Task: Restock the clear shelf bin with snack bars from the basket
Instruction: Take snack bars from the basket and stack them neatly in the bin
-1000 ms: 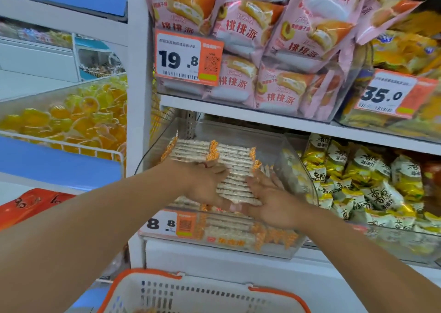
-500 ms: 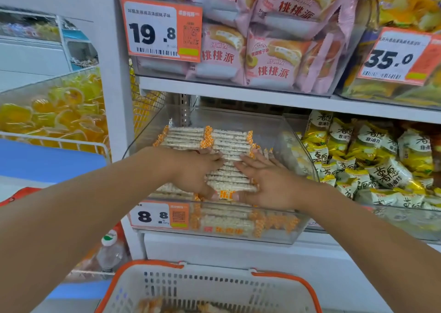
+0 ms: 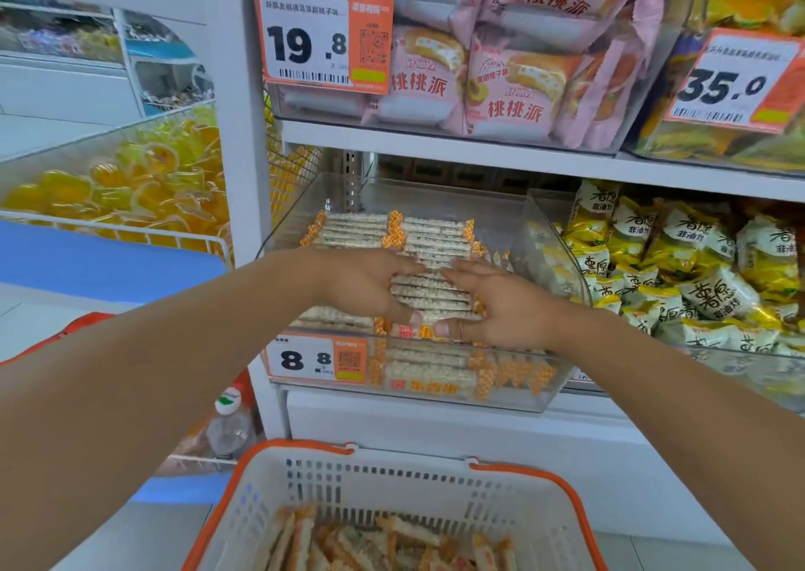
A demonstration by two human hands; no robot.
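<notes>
Price tag (image 3: 316, 358) on clear bin (image 3: 540, 389) reads 8.8

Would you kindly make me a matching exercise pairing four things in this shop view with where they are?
Things:
1. basket
2. pink cake packs
3. 8.8 tag
4. yellow chip bags

Places:
A. on the front of the clear bin
B. shelf above the clear bin
C. bottom of view, below the shelves
D. bin to the right of the clear bin

Pairs: 1-C, 2-B, 3-A, 4-D
</notes>
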